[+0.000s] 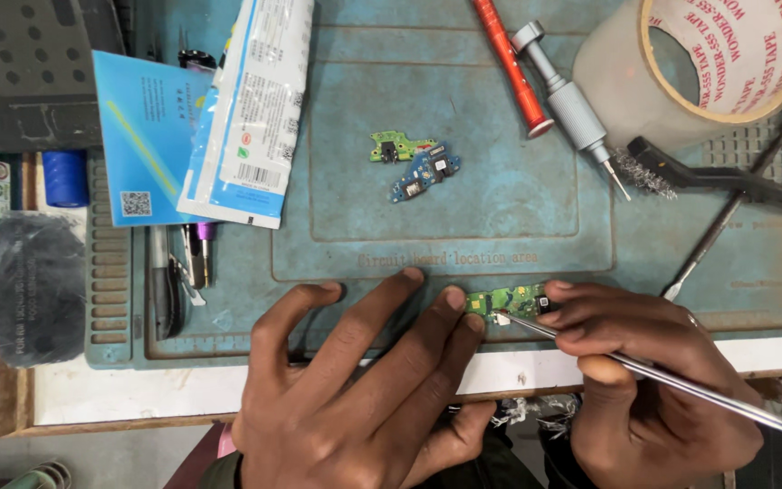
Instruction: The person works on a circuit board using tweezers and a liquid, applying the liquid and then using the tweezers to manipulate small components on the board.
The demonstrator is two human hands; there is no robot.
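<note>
- The left hand [355,380] lies palm down with its fingers spread; two fingertips press the left end of the board [507,301], nothing is grasped.
- The right hand [653,380] has its grip closed around the tweezers [681,385], whose tip touches the board.
- The board is small and green, with tiny parts on it.
- It lies flat on the mat [463,190] at the near edge of the tabletop, long axis left to right.
</note>
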